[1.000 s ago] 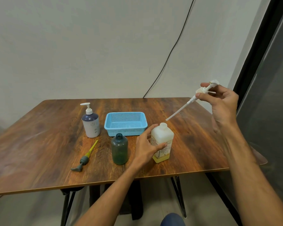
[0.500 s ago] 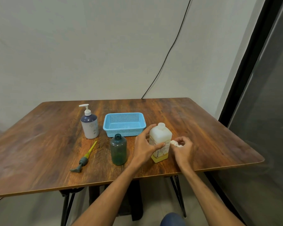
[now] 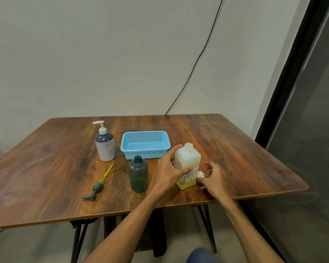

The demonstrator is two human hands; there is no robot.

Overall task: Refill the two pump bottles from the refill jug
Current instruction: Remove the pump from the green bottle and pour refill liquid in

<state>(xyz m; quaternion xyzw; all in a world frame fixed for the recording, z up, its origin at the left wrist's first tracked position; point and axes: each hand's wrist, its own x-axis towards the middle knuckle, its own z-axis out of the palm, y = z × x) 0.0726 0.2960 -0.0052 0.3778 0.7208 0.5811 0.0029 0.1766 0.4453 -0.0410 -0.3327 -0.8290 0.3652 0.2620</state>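
Lower centre-right, near the table's (image 3: 245, 158) front edge, the left hand (image 3: 168, 173) wraps the uncapped refill jug (image 3: 188, 158). The right hand (image 3: 214, 179) lies blurred over the white pump (image 3: 200, 175), grip unclear. Open wood runs rightward.

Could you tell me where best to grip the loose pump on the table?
Pinch the pump at its grey collar, coming from above: it lies flat on the table, and the collar looks the thickest part; the yellow tube is thin.
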